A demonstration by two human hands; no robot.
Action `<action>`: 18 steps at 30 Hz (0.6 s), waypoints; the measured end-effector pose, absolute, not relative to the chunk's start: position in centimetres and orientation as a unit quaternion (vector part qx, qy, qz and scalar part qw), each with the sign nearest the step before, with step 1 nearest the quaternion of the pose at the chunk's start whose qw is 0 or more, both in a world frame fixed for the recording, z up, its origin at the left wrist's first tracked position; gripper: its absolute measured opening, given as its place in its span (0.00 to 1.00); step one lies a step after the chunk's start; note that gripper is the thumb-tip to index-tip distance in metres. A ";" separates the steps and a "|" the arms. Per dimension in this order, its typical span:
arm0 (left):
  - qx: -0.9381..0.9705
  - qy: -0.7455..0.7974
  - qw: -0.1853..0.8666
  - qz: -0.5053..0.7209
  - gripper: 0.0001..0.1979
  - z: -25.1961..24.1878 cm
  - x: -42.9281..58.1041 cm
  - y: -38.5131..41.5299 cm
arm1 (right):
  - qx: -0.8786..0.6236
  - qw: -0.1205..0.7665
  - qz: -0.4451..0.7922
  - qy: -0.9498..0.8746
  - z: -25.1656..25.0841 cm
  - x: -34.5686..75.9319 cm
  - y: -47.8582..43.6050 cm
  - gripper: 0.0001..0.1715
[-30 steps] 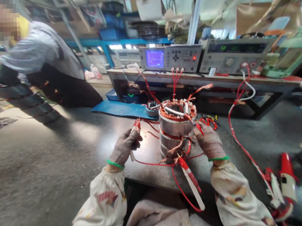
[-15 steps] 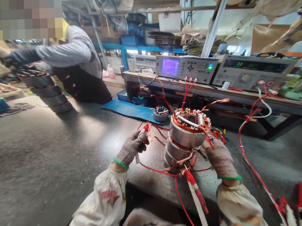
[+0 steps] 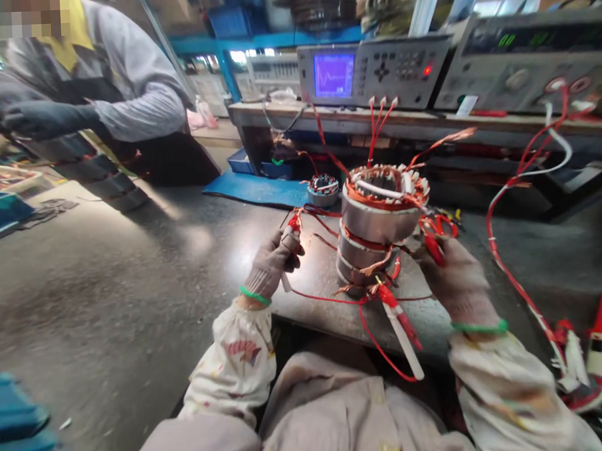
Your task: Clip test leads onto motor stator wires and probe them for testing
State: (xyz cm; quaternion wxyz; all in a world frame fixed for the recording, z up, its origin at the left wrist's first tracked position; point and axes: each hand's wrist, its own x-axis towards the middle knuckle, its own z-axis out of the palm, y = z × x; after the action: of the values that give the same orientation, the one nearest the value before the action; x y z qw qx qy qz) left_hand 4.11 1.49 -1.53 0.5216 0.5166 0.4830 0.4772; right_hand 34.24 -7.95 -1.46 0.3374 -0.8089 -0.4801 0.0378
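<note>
One head view applies; against the picture half a second earlier, the scene sits higher in frame, more of the person's beige work smock (image 3: 329, 417) shows, and the lamp on the waveform tester (image 3: 374, 73) reads red instead of green; the right hand (image 3: 458, 285) now sits further from the stator and is blurred.

The left hand (image 3: 275, 263) wears a knit glove with a green band; its fingers are clenched around a red-tipped test probe (image 3: 290, 236), with the tip raised near the stator's side; the right hand's fingers are curled closed around a red clip (image 3: 434, 249), though blur hides the exact grip; that clip lies just beside the stator's rim.

The wound motor stator (image 3: 380, 212) stands upright on the dark, polished workbench (image 3: 110, 313), between both hands; its smooth steel body shows banded sections, and orange copper windings with white sleeving ring its slotted top; red leads run from it across the bench to a white-handled probe (image 3: 400, 331), which lies in front of it; a smaller stator (image 3: 323, 190) sits behind it, on the bench beside a blue mat (image 3: 249, 191); at left, a co-worker's dark-gloved hand (image 3: 47, 120) rests on a separate stack of stators (image 3: 94, 175).
</note>
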 end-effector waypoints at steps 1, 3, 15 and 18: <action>0.523 0.495 0.521 0.458 0.23 -1.9 3.5 0.7 | -0.785 0.376 0.063 -0.487 -1.9 33.4 -10.1 0.18; 0.534 0.522 0.531 0.399 0.24 -2.9 2.7 -0.7 | -0.730 0.453 0.170 -0.482 -2.6 31.4 -13.9 0.17; 0.494 0.499 0.546 0.455 0.22 -7.6 6.8 1.9 | -0.571 0.496 0.495 -0.429 -5.2 27.2 -14.7 0.22; 0.471 0.489 0.567 0.466 0.23 -8.4 6.6 2.0 | -0.597 0.409 0.477 -0.499 -6.6 27.2 -15.7 0.19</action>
State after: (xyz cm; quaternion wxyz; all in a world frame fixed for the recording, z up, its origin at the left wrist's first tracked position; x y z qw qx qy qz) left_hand 6.55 2.05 -8.43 0.5674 0.4707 0.4891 0.4661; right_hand 27.21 -15.67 -6.59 0.4088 -0.5973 -0.4987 0.4769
